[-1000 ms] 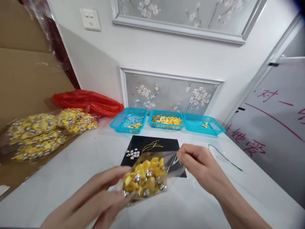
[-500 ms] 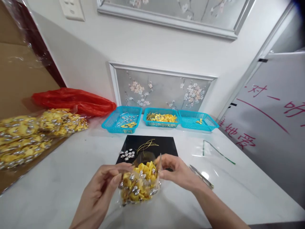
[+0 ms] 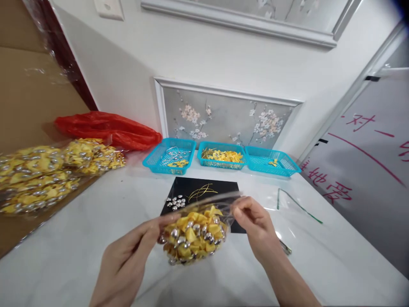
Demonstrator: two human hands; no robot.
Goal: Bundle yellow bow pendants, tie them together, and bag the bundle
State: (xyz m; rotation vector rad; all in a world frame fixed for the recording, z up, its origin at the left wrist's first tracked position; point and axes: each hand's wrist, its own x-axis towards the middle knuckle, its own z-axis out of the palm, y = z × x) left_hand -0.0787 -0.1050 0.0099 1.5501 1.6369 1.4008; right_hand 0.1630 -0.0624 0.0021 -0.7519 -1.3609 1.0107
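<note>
Over a glossy white tabletop (image 3: pixel 60 251): clear plastic bag (image 3: pixel 195 238) of yellow petal-shaped pieces (image 3: pixel 191 234) and shiny silver beads (image 3: pixel 174 233)

At lower centre, partly covering a flat black rectangular mat (image 3: pixel 227 186): the bag, raised and slightly tilted, upper edge drawn nearly straight. At its left side, bare left hand (image 3: pixel 128 251), thumb and fingers closed narrowly on the film. At its upper right corner, bare right hand (image 3: pixel 255 221), thumb and bent fingers pinching the plastic. On the mat, cluster of loose silver beads (image 3: pixel 176 203); just beside it, thin curved gold strands (image 3: pixel 200 192). Along the white wall (image 3: pixel 128 64), row of three blue plastic mesh baskets: left basket (image 3: pixel 156 168) with scattered yellow and silver pieces, middle basket (image 3: pixel 220 165) with a yellow heap, right basket (image 3: pixel 258 161) with a few yellow pieces. At far left, beside brown cardboard (image 3: pixel 25 102), clear bags of similar yellow and silver contents (image 3: pixel 35 179); behind them, crumpled red plastic bag (image 3: pixel 105 128). At right, thin bent green strip (image 3: pixel 300 205) and, partly hidden by the right forearm (image 3: pixel 283 273), slender metal object (image 3: pixel 285 247).
</note>
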